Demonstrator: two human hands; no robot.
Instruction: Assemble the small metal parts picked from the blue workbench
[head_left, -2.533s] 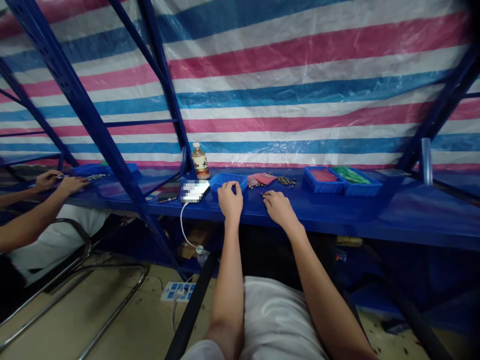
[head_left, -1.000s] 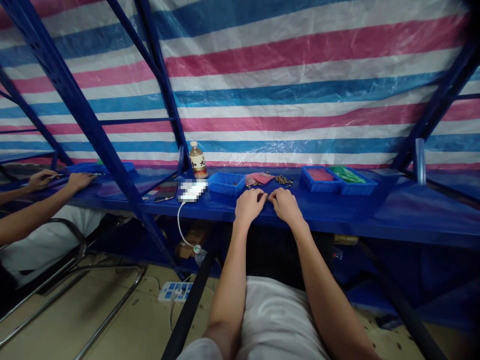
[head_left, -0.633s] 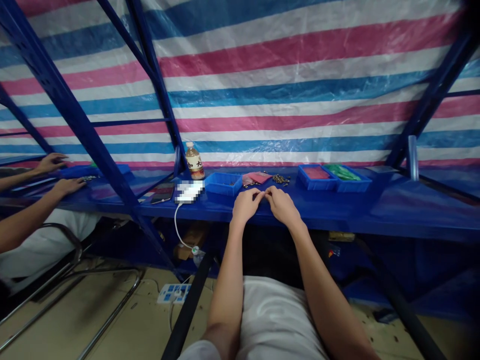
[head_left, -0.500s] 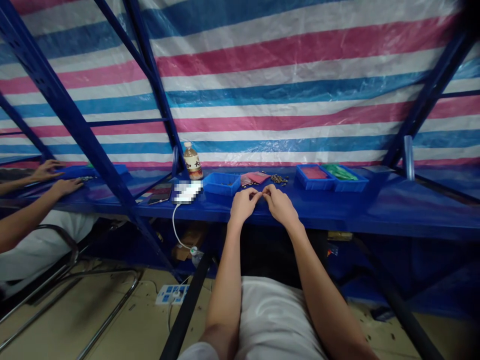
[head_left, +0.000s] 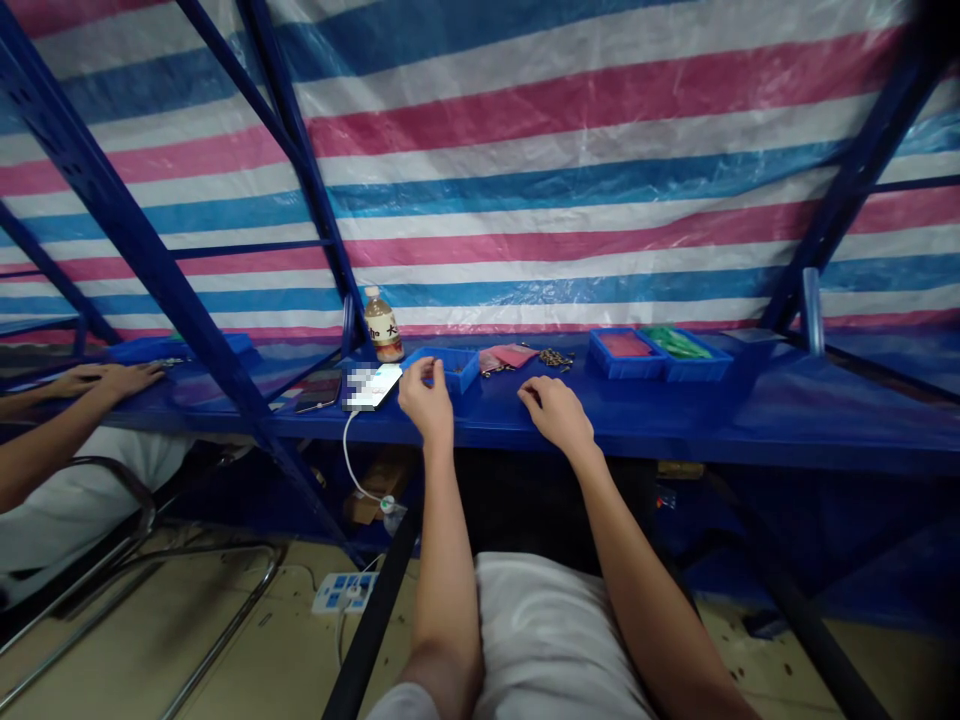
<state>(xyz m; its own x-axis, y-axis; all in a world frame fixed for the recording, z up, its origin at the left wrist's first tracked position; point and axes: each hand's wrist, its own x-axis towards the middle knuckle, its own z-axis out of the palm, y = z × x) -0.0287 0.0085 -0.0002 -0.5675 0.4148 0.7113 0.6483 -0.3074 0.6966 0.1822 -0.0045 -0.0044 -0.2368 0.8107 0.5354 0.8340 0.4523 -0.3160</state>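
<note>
My left hand (head_left: 426, 395) reaches over the near wall of a small blue plastic bin (head_left: 459, 372), its fingertips pinched close together. Whether they hold a tiny part is too small to tell. My right hand (head_left: 551, 412) rests on the blue bench top (head_left: 645, 425) with its fingers curled down, holding nothing visible. It lies just in front of a loose pile of small metal parts (head_left: 556, 358). Pink flat packets (head_left: 504, 357) lie between the bin and that pile.
A blurred white device (head_left: 373, 387) with a cable, a phone (head_left: 319, 391) and a bottle (head_left: 383, 326) stand left of the bin. Two blue trays (head_left: 626, 355) sit to the right. A co-worker's hands (head_left: 97, 380) work at the far left, beyond a blue rack upright (head_left: 247, 400).
My hands were together at the bench's middle and have parted. My left hand has moved left to the blue bin, and my right hand has drawn slightly back.
</note>
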